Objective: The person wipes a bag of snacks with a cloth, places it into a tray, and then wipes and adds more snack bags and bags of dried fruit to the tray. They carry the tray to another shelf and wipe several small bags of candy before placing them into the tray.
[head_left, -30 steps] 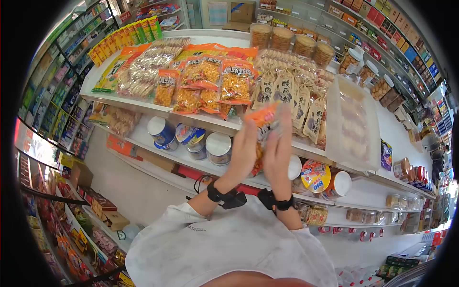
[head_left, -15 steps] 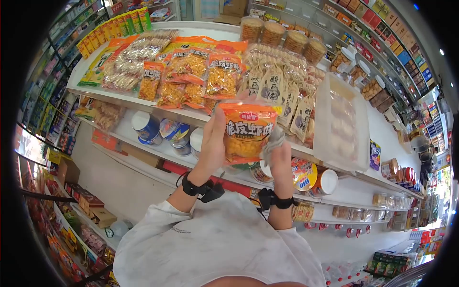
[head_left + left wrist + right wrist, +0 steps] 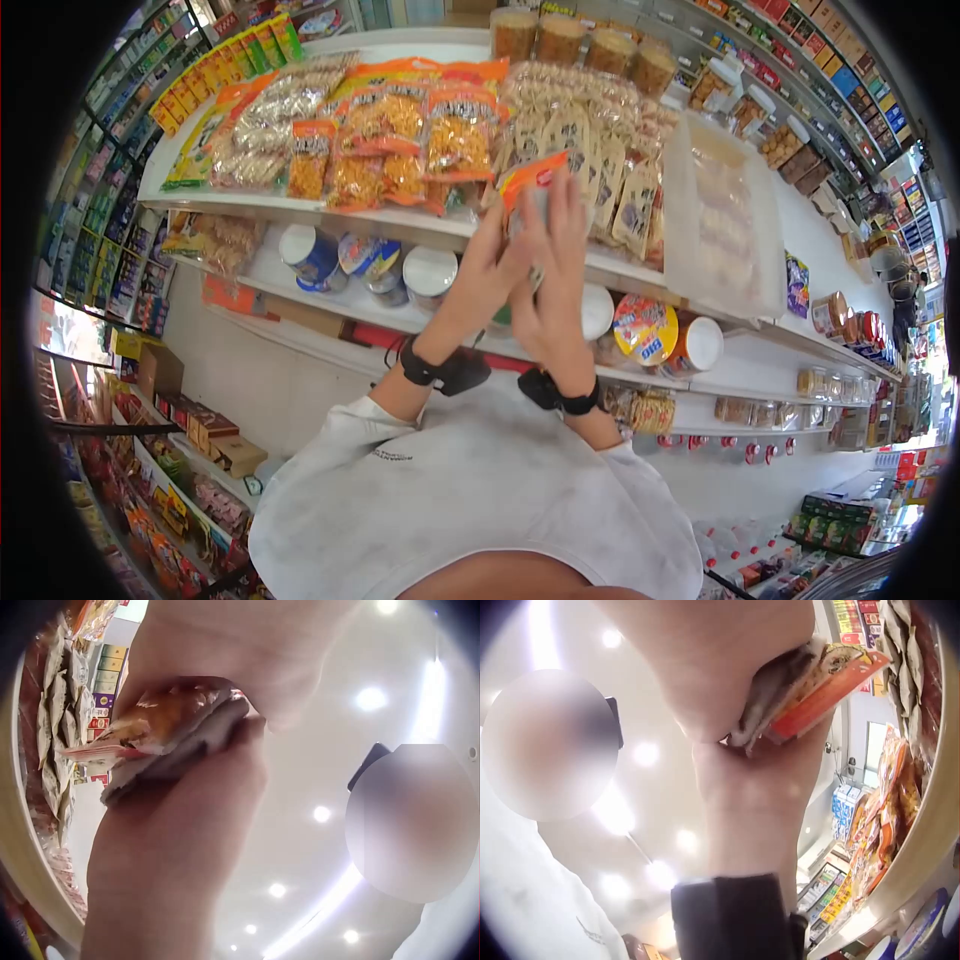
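A snack bag [image 3: 538,176] with an orange top edge is held up in front of the counter. My left hand [image 3: 478,280] grips it from the left side. My right hand [image 3: 560,285] holds a grey cloth [image 3: 161,776] against the bag, its fingers pointing up along it. In the head view the two hands overlap and hide most of the bag and cloth. In the right wrist view the cloth lies folded between the right palm and the bag's red-orange packaging [image 3: 810,705].
Behind the hands, a white counter [image 3: 400,215] carries orange snack bags [image 3: 460,135], beige printed packets [image 3: 630,205] and a translucent bin [image 3: 725,235]. Lidded tubs [image 3: 430,275] stand on the shelf beneath. Stocked shelves [image 3: 90,230] line the left side.
Half a second ago the bag's printed front faced me, with the cloth at its right edge. Now the bag is turned edge-on and raised, with the right hand across it.
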A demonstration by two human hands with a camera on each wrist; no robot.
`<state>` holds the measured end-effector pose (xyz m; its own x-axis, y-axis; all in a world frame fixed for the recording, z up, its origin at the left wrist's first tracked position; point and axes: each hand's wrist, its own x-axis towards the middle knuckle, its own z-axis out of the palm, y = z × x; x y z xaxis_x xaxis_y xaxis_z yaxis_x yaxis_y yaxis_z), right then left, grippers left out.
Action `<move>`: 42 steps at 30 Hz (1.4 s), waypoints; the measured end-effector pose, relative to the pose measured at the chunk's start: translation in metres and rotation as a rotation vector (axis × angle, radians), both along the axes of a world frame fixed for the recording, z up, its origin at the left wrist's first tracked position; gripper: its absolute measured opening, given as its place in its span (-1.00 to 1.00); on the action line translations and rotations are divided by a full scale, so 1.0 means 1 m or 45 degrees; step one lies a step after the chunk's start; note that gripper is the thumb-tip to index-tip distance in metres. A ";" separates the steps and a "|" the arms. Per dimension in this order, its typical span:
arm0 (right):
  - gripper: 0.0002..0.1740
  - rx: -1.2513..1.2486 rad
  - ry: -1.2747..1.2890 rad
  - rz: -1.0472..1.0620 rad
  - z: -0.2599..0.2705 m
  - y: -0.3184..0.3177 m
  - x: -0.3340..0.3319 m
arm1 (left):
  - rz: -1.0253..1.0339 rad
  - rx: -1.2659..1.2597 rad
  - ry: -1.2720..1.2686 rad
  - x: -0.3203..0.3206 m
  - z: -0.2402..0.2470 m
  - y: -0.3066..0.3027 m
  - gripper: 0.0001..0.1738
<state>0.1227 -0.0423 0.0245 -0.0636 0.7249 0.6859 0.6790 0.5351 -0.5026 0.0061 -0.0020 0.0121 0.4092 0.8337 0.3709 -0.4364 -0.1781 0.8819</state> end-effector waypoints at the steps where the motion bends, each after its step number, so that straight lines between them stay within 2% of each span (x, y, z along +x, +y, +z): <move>1: -0.30 0.030 0.060 -0.015 0.000 0.005 0.001 | -0.026 -0.074 0.002 -0.001 0.001 -0.001 -0.18; 3: -0.30 0.086 0.202 -0.061 -0.004 0.008 0.006 | -0.072 -0.008 0.024 -0.004 -0.005 -0.001 -0.23; 6: -0.37 0.064 0.600 -0.012 -0.014 0.014 -0.002 | 0.101 -0.027 0.075 0.008 -0.001 -0.011 -0.36; 8: -0.42 -0.125 0.965 -0.014 -0.015 0.009 -0.005 | 0.080 -0.171 0.001 0.009 -0.003 -0.014 -0.40; 9: -0.45 -0.339 1.196 -0.013 -0.016 0.001 -0.005 | 0.047 -0.290 -0.067 0.008 -0.006 -0.016 -0.41; 10: -0.48 -0.563 1.424 -0.009 -0.018 -0.003 -0.005 | 0.060 -0.279 -0.116 0.007 -0.003 -0.017 -0.40; 12: -0.54 -0.679 1.430 0.038 -0.033 0.000 0.005 | 0.102 -0.274 -0.144 0.004 0.000 -0.016 -0.38; 13: -0.57 -0.744 1.433 0.056 -0.036 -0.001 0.010 | -0.030 -0.349 -0.182 -0.003 -0.002 -0.011 -0.39; 15: -0.60 -0.624 1.207 0.213 -0.028 -0.003 0.017 | -0.294 -0.519 -0.257 -0.022 -0.010 0.002 -0.39; 16: -0.62 -0.579 1.104 0.284 -0.023 -0.008 0.019 | -0.232 -0.514 -0.185 -0.024 -0.005 0.005 -0.42; 19: -0.62 -0.570 1.109 0.204 -0.012 -0.013 0.031 | 0.159 -0.136 0.123 -0.017 -0.004 0.005 -0.46; 20: -0.63 -0.437 1.124 0.116 -0.010 -0.011 0.031 | 0.289 -0.039 0.148 -0.014 -0.004 0.007 -0.40; 23: -0.63 0.027 0.719 -0.303 -0.013 0.001 0.035 | 0.322 0.063 0.090 -0.009 -0.002 0.002 -0.34; 24: -0.51 -0.127 0.607 -0.350 -0.010 -0.008 0.034 | 0.185 -0.004 0.008 -0.008 -0.004 0.002 -0.18; 27: -0.27 0.132 0.127 -0.009 -0.004 -0.002 0.017 | 0.043 0.043 -0.061 -0.003 -0.016 -0.006 -0.18; 28: -0.13 0.027 0.066 0.145 -0.001 -0.003 0.010 | 0.239 0.056 0.082 0.000 -0.010 -0.016 -0.36; 31: -0.20 0.137 -0.176 -0.043 -0.010 -0.002 -0.001 | 0.258 -0.495 -0.261 0.001 -0.013 -0.003 -0.43; 34: -0.33 0.154 0.171 -0.133 -0.016 0.011 0.008 | 0.267 -0.550 -0.446 0.006 -0.006 -0.001 -0.49; 35: -0.36 0.065 0.377 -0.050 -0.019 0.014 0.014 | 0.256 -0.509 -0.479 0.006 -0.006 -0.001 -0.49; 36: -0.39 -0.032 0.583 0.034 -0.022 0.015 0.019 | 0.235 -0.490 -0.459 0.002 -0.006 -0.002 -0.47; 38: -0.49 -0.304 0.952 0.144 -0.024 0.012 0.028 | 0.372 -0.265 -0.251 -0.002 -0.011 0.002 -0.46; 39: -0.52 -0.396 0.942 0.173 -0.024 0.009 0.033 | 0.438 -0.166 -0.141 -0.005 -0.015 0.002 -0.44; 41: -0.58 -0.609 0.926 0.229 -0.024 0.000 0.041 | 0.269 -0.381 -0.364 -0.010 -0.002 0.004 -0.45; 42: -0.72 -0.576 0.861 0.226 -0.021 -0.003 0.042 | 0.188 -0.486 -0.476 -0.013 0.001 0.004 -0.46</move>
<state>0.1647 -0.0451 0.0039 0.1184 0.9579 0.2616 0.0776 0.2537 -0.9642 -0.0072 0.0021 0.0129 0.1762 0.9759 0.1284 -0.7269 0.0410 0.6855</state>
